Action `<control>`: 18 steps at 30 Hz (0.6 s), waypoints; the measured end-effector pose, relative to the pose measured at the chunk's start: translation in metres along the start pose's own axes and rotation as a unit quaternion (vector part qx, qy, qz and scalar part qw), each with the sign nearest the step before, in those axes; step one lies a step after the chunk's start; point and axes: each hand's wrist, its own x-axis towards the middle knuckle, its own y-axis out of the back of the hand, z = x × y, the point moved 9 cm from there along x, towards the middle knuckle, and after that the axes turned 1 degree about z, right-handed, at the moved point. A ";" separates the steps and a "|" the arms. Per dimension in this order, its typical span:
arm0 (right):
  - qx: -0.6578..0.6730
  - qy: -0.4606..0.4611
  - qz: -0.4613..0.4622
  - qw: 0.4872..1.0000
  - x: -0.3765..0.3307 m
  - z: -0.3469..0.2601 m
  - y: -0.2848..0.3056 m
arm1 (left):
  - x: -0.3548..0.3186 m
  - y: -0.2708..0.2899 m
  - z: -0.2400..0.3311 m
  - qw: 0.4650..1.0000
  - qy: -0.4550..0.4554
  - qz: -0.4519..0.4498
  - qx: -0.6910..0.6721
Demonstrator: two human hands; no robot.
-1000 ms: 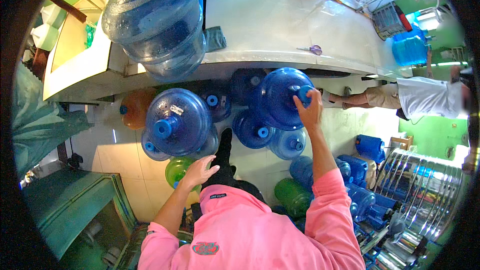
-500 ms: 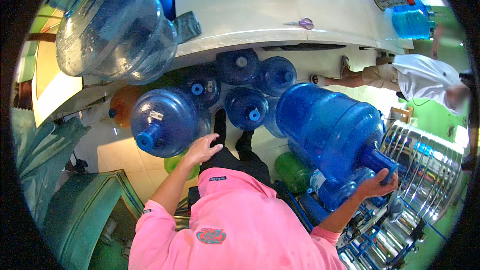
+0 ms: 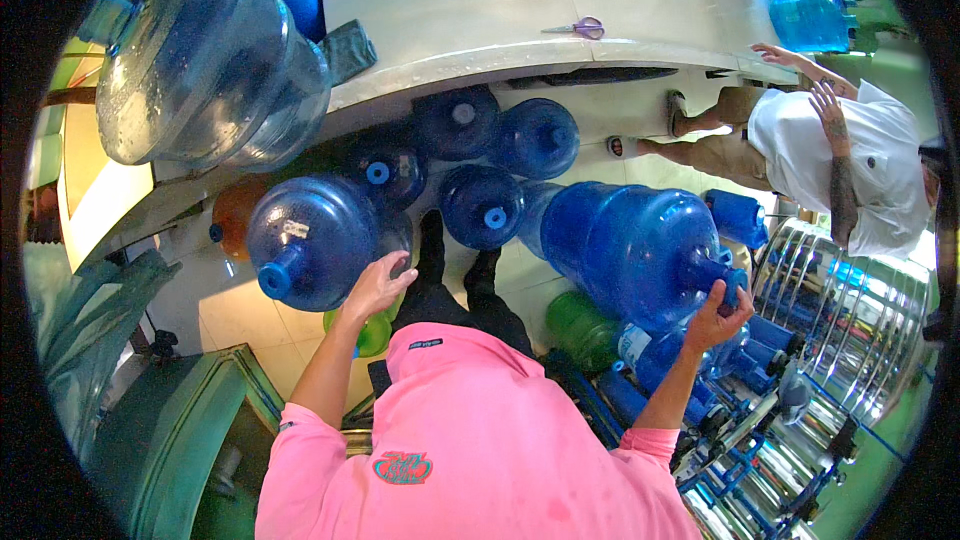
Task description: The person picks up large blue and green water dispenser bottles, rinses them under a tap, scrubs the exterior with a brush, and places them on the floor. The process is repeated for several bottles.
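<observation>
My right hand (image 3: 716,315) grips the neck of a large blue water jug (image 3: 630,250) and holds it on its side at my right. My left hand (image 3: 375,285) rests with spread fingers on the side of another blue jug (image 3: 310,238), which lies with its neck pointing toward me. Both arms wear pink sleeves. Between the two jugs stand my dark shoes on the tiled floor.
Several blue jugs (image 3: 480,205) are stacked under a pale counter (image 3: 480,10) with scissors (image 3: 578,28) on it. A clear jug (image 3: 205,65) lies at upper left. A green jug (image 3: 580,325) and blue racks (image 3: 740,410) are at right. A person in white (image 3: 850,165) stands at right.
My right hand pulled the blue jug out of the stack and swung it down to my right. My left hand stayed near the left jug, now touching it.
</observation>
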 end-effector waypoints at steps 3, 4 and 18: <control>0.029 -0.019 -0.038 0.999 -0.018 0.007 -0.026 | -0.006 0.002 0.003 1.000 0.008 -0.009 -0.023; 0.023 -0.013 -0.040 0.999 -0.023 0.006 -0.034 | -0.007 0.002 0.005 1.000 0.005 -0.010 -0.028; 0.086 0.090 -0.090 0.988 -0.035 -0.057 -0.106 | -0.030 0.000 0.003 1.000 -0.019 0.023 -0.004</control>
